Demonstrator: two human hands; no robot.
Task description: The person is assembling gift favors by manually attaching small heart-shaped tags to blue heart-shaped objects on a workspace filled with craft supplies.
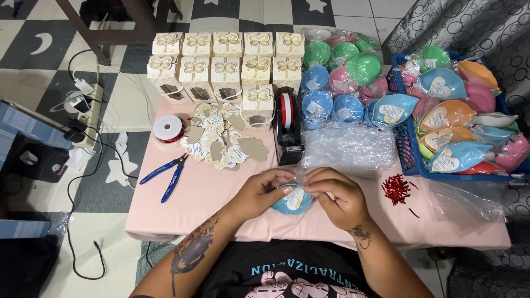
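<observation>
bowl (292, 201) — blue, in clear wrap, at table (221, 193) near edge, centred | left hand (264, 190) and right hand (338, 196) flank it, equally near | fingers pinching wrap (302, 174) gathered above bowl's far side

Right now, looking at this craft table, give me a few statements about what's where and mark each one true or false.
1. Both hands, left hand and right hand, hold a blue bowl in clear wrap. True.
2. The blue-handled pliers lie right of the hands. False: they lie to the left.
3. The tape dispenser stands beside the cream gift boxes. True.
4. The blue basket is empty. False: it holds wrapped bowls.
5. Red twist ties lie on the pink tablecloth. True.
</observation>
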